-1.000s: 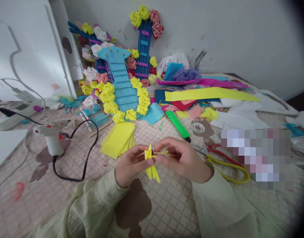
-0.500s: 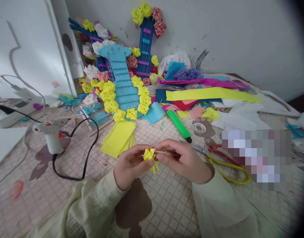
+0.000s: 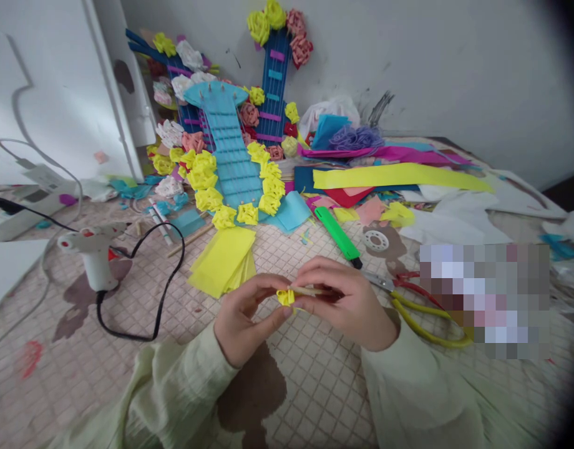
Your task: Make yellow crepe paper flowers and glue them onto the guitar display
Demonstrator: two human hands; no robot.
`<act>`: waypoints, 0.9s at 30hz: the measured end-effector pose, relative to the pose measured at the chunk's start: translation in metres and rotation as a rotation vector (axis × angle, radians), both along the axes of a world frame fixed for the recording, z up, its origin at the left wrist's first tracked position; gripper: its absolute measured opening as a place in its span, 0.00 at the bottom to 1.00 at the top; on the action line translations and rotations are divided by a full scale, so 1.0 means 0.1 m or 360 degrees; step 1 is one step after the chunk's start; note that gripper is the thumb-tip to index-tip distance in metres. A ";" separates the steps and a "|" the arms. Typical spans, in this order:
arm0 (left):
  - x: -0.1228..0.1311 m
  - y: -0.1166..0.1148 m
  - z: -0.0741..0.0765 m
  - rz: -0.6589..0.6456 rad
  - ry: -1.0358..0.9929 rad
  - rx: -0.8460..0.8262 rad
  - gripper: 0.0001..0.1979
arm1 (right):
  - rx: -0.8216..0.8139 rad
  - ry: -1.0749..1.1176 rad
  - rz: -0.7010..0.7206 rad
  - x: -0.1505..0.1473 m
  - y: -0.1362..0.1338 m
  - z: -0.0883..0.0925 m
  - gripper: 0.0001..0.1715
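Observation:
A small piece of folded yellow paper (image 3: 286, 297) is pinched between the thumb and fingers of my left hand (image 3: 249, 315). My right hand (image 3: 345, 302) is closed around a thin wooden stick (image 3: 310, 290), whose tip meets the yellow paper. The right thumb and fingertips are also close against the paper's right side. Beyond my left hand lies a stack of yellow paper squares (image 3: 226, 259). Behind it, a light-blue guitar shape (image 3: 233, 162) leans upright, its lower part edged with yellow paper flowers (image 3: 203, 171).
At the left stands a white glue gun (image 3: 97, 262) with a looping black cable. A green cutter (image 3: 336, 234) and scissors with yellow-and-red handles (image 3: 420, 324) lie right of centre. Coloured paper strips (image 3: 399, 178) and two dark-blue guitar shapes (image 3: 274, 87) are at the back.
The yellow paper has turned and looks more compact, its loose ends no longer hanging down. Both hands have shifted slightly, with the fingertips closer around it.

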State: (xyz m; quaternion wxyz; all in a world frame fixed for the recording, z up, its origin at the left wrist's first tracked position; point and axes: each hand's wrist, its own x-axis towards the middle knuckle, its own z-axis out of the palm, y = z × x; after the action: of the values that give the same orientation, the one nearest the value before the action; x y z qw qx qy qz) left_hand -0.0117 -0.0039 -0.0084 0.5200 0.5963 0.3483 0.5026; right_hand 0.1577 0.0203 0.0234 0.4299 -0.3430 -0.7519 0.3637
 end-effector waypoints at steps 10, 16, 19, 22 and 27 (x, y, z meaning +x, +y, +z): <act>0.02 -0.01 0.07 -0.0073 -0.0138 -0.0034 0.12 | -0.0055 0.0029 0.0120 0.01 0.02 0.01 0.01; 0.00 -0.01 0.05 -0.0051 -0.0035 0.0071 0.17 | -0.0003 0.0079 0.0063 0.00 0.00 0.02 0.03; -0.01 0.01 0.03 -0.0054 -0.0016 0.0116 0.17 | 0.0054 0.0116 0.0024 -0.01 0.00 0.02 0.04; -0.01 0.03 0.03 -0.0047 -0.0033 0.0113 0.16 | 0.0132 0.0130 -0.0017 -0.02 -0.01 0.01 0.06; 0.00 0.02 0.05 -0.0015 -0.0060 0.0109 0.15 | 0.0222 0.0127 -0.0034 -0.02 -0.02 0.00 0.09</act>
State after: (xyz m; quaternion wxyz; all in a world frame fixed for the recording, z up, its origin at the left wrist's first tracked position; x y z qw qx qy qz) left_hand -0.0113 -0.0016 -0.0031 0.5081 0.6059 0.3182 0.5230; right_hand 0.1559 0.0187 0.0229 0.4862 -0.3055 -0.7539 0.3193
